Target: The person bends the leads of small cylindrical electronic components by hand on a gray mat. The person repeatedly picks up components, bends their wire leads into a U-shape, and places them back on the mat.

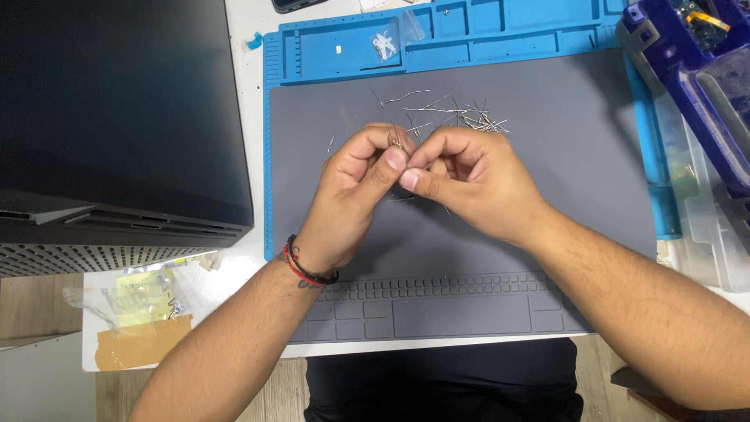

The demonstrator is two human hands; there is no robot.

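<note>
— What is seen in the head view, and which step is in hand?

— A sorting or gathering step, it may be judged. The left hand [355,176] and the right hand [461,176] are brought together over the grey mat [547,195], thumbs touching, and a small bundle of thin metal pins [397,143] is pinched between the fingertips of both. Each hand is closed on that bundle — no fingers are spread.

— And the rest of the pins?

— A loose scatter of them [461,117] is left lying on the mat just beyond the knuckles of the right hand, criss-crossed and tangled. A few strays are seen nearer the left hand.

— What is called for by the next move?

— A fine pinch, it is judged: the wires are slender and light, so a single one must be teased out without the others being dragged along or dropped.

— How do the pins look?

— Silvery, hair-thin, mostly straight; whether the ends are bent cannot be told at this size.

— What else is carried by the desk?

— A blue tray [469,31] is set behind the mat, with a small clear bag [385,43] of metal parts lying in it. A black case [117,109] is stood at the left, and a plastic bag with yellow slips [141,301] is laid below it. A blue device [687,70] is seen at the right edge.
</note>
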